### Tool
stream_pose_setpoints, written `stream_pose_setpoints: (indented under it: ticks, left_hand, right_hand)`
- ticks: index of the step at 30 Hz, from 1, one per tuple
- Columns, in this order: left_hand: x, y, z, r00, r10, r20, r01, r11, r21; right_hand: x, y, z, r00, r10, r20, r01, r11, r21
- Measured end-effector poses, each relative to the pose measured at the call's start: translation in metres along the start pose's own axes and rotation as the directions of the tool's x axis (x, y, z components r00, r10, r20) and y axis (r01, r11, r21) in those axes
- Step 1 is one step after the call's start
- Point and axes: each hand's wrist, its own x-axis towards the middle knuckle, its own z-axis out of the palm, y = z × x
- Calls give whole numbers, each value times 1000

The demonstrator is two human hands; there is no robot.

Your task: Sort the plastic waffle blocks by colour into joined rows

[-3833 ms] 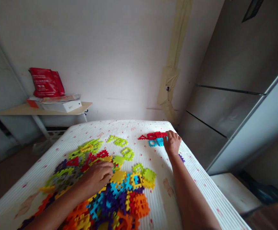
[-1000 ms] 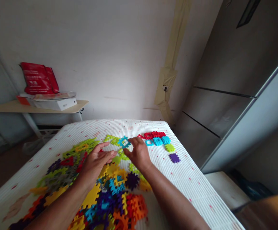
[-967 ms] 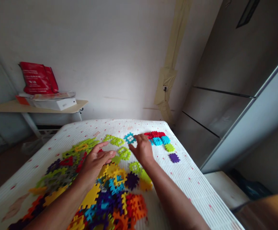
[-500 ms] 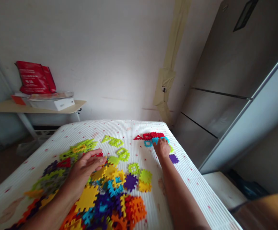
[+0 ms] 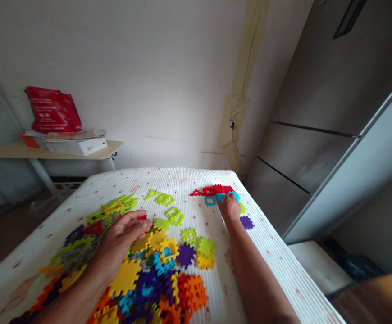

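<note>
My left hand [image 5: 128,229] hovers over the left side of a heap of toothed plastic building tiles, its fingers stretched out and holding nothing. Under and around it lie yellow tiles [image 5: 125,276], lime green tiles and a red triangle tile [image 5: 93,228]. At the far right of the table, my right hand [image 5: 230,208] has its fingers curled down on a light blue tile [image 5: 221,196], partly hidden by the hand. Beside that hand are a light blue frame tile [image 5: 210,201], a row of red tiles [image 5: 218,189] and a purple tile [image 5: 247,222].
The tiles lie on a white ribbed cloth [image 5: 266,265] with red dots. Lime frame tiles [image 5: 175,216] are scattered mid-table. A grey fridge [image 5: 294,148] stands at the right. At the left, a side table [image 5: 6,151] bears a red bag [image 5: 52,110] and a white box.
The view has shifted slightly. Both hands stay in nearly the same places, and no tile has visibly moved on the table.
</note>
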Motion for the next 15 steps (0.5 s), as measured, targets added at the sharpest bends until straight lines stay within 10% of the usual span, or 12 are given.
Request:
stream_pose_setpoints:
  ticks: [15]
  left_hand:
    - [-4, 3, 0, 1000, 10, -2, -10, 999, 49]
  right_hand:
    - [-3, -4, -3, 999, -36, -40, 37, 999, 26]
